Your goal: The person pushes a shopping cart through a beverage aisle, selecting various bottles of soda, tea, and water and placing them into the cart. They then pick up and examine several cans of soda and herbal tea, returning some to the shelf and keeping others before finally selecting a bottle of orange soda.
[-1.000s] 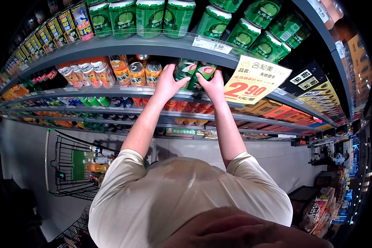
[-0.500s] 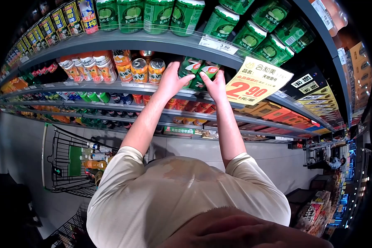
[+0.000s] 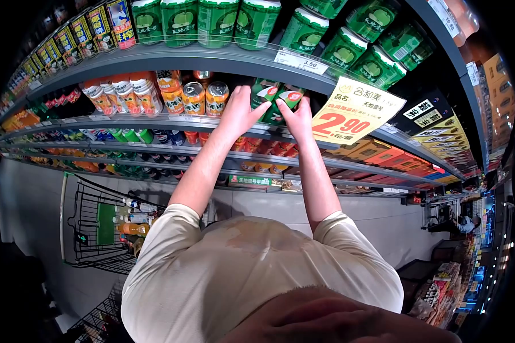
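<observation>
Green cans (image 3: 264, 92): a pair on the shelf (image 3: 171, 119), right between the fingers.
Left hand (image 3: 243, 113): gripping the outer side, thumb in front, fingertips hidden.
Right hand (image 3: 298, 121): mirroring that, thumbs nearly meeting.
Two-sided hold: probably keeping the pair together.
Orange cans (image 3: 217, 98): just left of the left fingers.
Since first frame: view nudged slightly, grip virtually unchanged!

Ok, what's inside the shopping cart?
Several bottles lie in the shopping cart, an orange bottle among paler ones. Whatever is behind the left sleeve is covered and can't be seen.
</observation>
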